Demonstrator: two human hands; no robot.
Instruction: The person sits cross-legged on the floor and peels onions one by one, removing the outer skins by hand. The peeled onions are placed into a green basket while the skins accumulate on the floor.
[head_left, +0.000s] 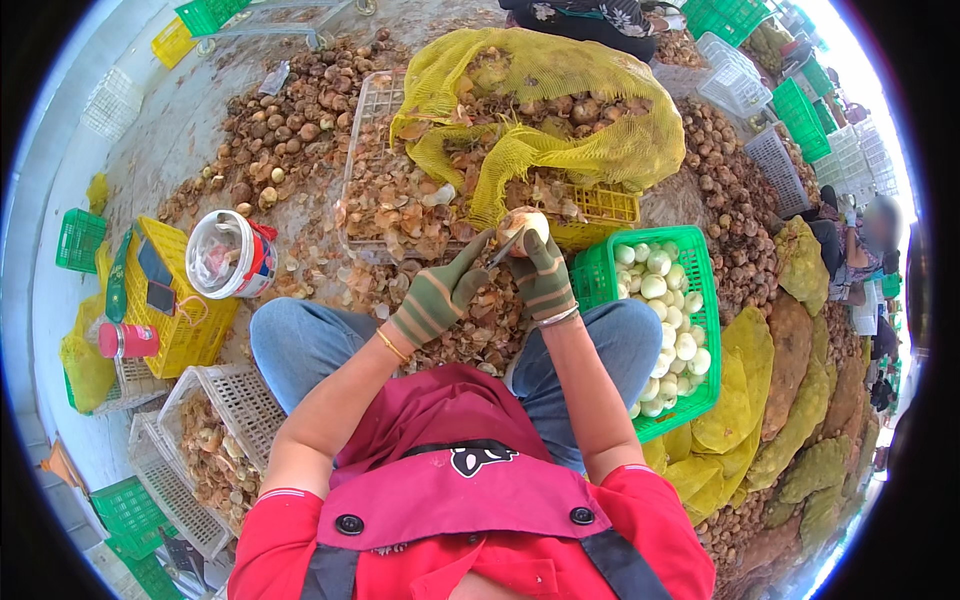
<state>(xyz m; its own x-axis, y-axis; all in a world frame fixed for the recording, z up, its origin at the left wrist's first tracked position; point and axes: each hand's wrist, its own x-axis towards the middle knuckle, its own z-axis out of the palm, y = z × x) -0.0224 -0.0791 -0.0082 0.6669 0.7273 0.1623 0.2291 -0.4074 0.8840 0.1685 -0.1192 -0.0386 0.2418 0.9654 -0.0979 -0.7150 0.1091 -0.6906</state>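
In a green and brown striped glove, my left hand (442, 295) holds a small knife (501, 252), its blade against a partly peeled onion (523, 225). My right hand (541, 276), gloved alike, grips that onion from below and the right. Both hands are above a heap of onion skins (480, 330) between my knees. To the right stands a green plastic crate (712, 337) with many peeled white onions (653, 286). Beyond the hands, a yellow mesh sack (540, 67) of unpeeled onions lies open on a yellow crate (600, 206) and a clear crate full of skins.
On the left stand a white bucket (262, 262), a yellow crate (202, 330) with phones on it, and white crates (247, 397) of skins. Loose unpeeled onions (300, 112) cover the floor. Full mesh sacks (787, 330) lie right; other people (847, 247) sit at the far right and top.
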